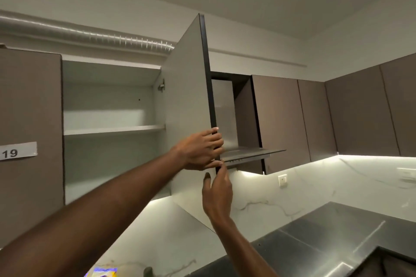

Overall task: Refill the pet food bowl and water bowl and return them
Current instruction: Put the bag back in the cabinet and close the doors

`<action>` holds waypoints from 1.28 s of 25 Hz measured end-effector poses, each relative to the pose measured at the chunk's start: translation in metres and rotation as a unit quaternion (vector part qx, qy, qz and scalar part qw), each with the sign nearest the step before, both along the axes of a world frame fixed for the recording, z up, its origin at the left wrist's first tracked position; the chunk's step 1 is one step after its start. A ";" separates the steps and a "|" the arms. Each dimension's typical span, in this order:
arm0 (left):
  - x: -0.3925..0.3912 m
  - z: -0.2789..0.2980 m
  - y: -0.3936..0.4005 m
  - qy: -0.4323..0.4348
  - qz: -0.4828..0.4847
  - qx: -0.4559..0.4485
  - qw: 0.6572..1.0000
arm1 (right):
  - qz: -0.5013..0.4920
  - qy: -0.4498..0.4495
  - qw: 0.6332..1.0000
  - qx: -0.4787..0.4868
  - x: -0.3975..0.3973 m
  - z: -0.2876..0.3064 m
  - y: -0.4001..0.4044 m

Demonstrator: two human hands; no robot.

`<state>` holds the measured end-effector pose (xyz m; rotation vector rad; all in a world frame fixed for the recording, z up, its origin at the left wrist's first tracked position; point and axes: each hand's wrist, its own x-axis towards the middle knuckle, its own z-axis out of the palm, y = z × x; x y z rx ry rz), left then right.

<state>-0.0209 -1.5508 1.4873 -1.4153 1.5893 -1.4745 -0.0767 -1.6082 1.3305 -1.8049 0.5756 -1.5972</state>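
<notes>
An upper cabinet door (189,101) stands swung open, pale inside with a dark edge. My left hand (200,150) grips that edge low down, fingers wrapped around it. My right hand (217,195) is raised just below, fingertips touching the door's bottom corner, fingers apart. The open cabinet (112,105) shows bare white shelves. No pet bowl is in view. A blue and yellow packet (102,272) peeks in at the bottom edge.
A closed brown cabinet with a label reading 19 (18,151) is on the left. A range hood (249,155) sits right of the door. More brown wall cabinets (337,119) run to the right. Below lies a dark steel countertop (326,238) and a lit marble backsplash (304,186).
</notes>
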 end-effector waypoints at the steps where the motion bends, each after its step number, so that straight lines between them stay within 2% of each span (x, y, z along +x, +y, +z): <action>1: 0.001 -0.001 0.004 0.005 -0.020 -0.002 1.000 | -0.017 -0.028 0.999 -0.014 0.003 -0.005 0.004; 3: 0.011 -0.007 0.025 0.055 -0.084 -0.038 0.994 | -0.031 -0.047 0.997 -0.057 0.023 -0.016 0.021; 4: 0.021 -0.011 0.040 0.091 -0.107 -0.070 0.988 | -0.006 -0.061 0.994 -0.088 0.036 -0.021 0.033; 7: 0.070 -0.032 0.089 0.128 -0.143 -0.174 0.966 | 0.071 -0.085 0.978 -0.174 0.086 -0.034 0.077; 10: 0.126 -0.049 0.143 0.145 -0.108 -0.213 0.960 | 0.108 -0.102 0.969 -0.198 0.145 -0.038 0.131; 13: 0.199 -0.054 0.201 0.152 -0.053 -0.241 0.957 | 0.135 -0.082 0.961 -0.229 0.218 -0.043 0.184; 17: 0.301 -0.074 0.253 0.159 0.042 -0.306 0.938 | 0.120 -0.046 0.949 -0.288 0.327 -0.051 0.221; 24: 0.443 -0.090 0.256 0.187 0.068 -0.340 0.919 | 0.075 0.002 0.946 -0.316 0.463 -0.060 0.218; 28: 0.482 -0.109 0.246 0.213 0.068 -0.353 0.909 | 0.039 0.033 0.937 -0.347 0.502 -0.074 0.200; 32: 0.501 -0.130 0.233 0.228 0.063 -0.394 0.888 | 0.022 0.028 0.924 -0.380 0.522 -0.085 0.182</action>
